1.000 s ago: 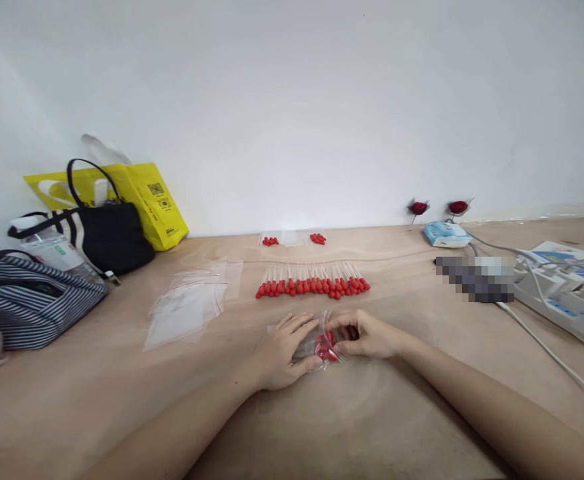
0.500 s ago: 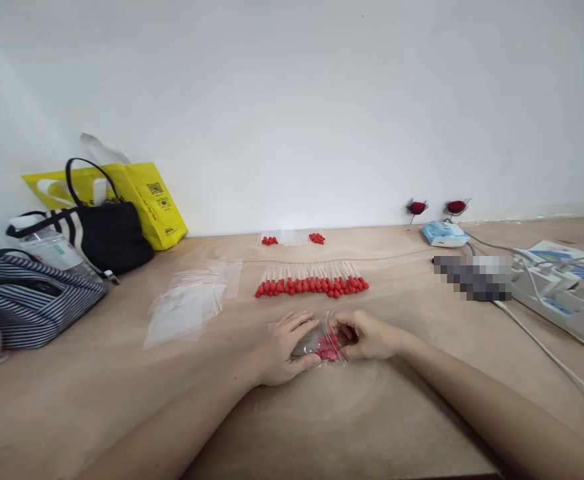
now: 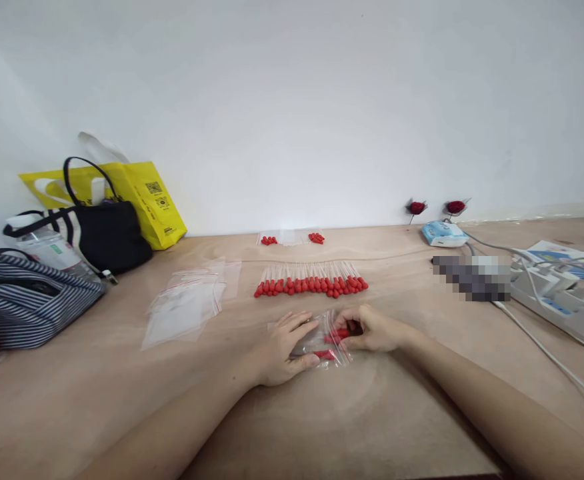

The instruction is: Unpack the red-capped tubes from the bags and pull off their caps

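A clear zip bag [image 3: 309, 344] lies in front of me with red pieces [image 3: 324, 355] inside. My left hand [image 3: 288, 348] rests on the bag's left part, fingers spread and thumb at the near edge. At the bag's right end, by its zip, my right hand [image 3: 369, 329] has thumb and fingers pinched around a small red piece [image 3: 341, 334], mostly hidden by the fingers. Beyond both hands is a row of red oval tips on thin pale stems [image 3: 312, 285], stems pointing away from me.
Flat clear zip bags [image 3: 187, 307] lie left of the row. Farther back are two bags with red tips [image 3: 269, 241]. Handbags [image 3: 107, 233] and a yellow bag [image 3: 157, 207] stand left. A tissue pack [image 3: 445, 233], power strip [image 3: 562, 300] and cables are right.
My right hand has shifted slightly up and right at the bag's mouth. The red pieces in the bag have separated into two groups. My left hand has stayed in place.
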